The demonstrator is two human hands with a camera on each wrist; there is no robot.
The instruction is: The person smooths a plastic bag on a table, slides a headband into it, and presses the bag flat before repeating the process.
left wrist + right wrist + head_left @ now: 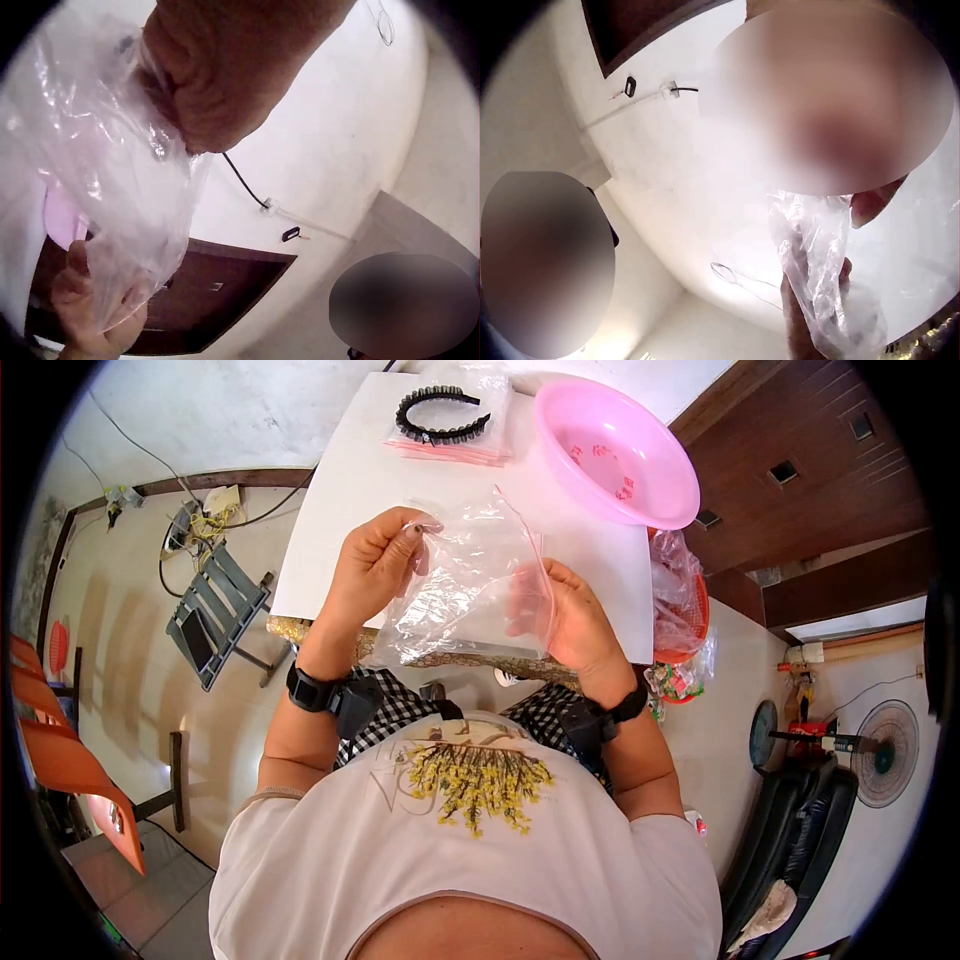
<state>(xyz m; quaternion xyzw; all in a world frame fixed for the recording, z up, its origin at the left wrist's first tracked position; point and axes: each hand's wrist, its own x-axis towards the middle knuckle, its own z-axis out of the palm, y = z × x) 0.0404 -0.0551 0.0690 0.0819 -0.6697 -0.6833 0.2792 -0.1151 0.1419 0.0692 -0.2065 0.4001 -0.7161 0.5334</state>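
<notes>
A clear plastic bag (460, 595) with a thin pink strip along its edge is stretched between both hands above the white tabletop. My left hand (375, 565) pinches its left upper part between thumb and fingers; crumpled film hangs below in the left wrist view. At the bag's right side is my right hand (575, 615), its extended fingers showing through the film beside the pink-edged side. In the left wrist view, the plastic overlaps the right hand (97, 307) as well. The right wrist view is largely blurred over the nearest hand.
A black beaded headband (440, 415) lies on a stack of pink-edged plastic bags (465, 457) at the table's back. To its right is a pink basin (615, 455). A red basket (693, 622) with plastic stands beside the table; a folding stool (220, 610) is at left.
</notes>
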